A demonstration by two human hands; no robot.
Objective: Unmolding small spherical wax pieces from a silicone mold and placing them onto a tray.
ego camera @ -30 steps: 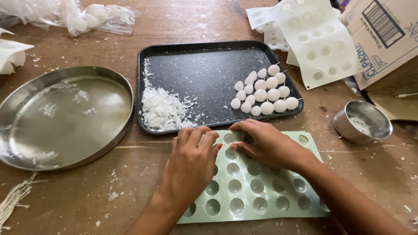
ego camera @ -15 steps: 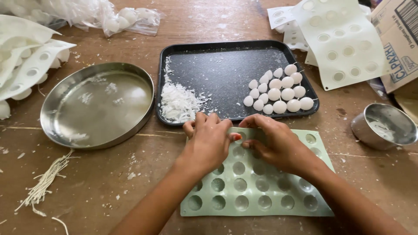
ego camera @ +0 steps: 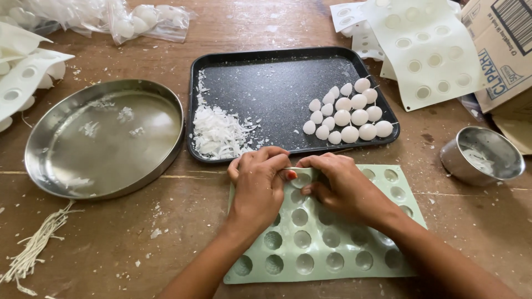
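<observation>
Both hands have edged closer — left hand (ego camera: 256,185) and right hand (ego camera: 339,185) pinch together on the green silicone mould (ego camera: 327,243); yanking its edge could tear it.

One black tray (ego camera: 277,83) holds about fifteen white round pieces (ego camera: 346,116), bunched too closely for a sure count, and one heap of white shavings (ego camera: 219,133). There is one large round steel pan (ego camera: 105,138) and one small steel bowl (ego camera: 482,155). One green mould sheet (ego camera: 332,243) lies under two hands, left hand (ego camera: 257,185) and right hand (ego camera: 343,185). One cardboard box (ego camera: 504,50) sits at the bench's far right, and one bundle of white strings (ego camera: 33,249) lies at the left.
</observation>
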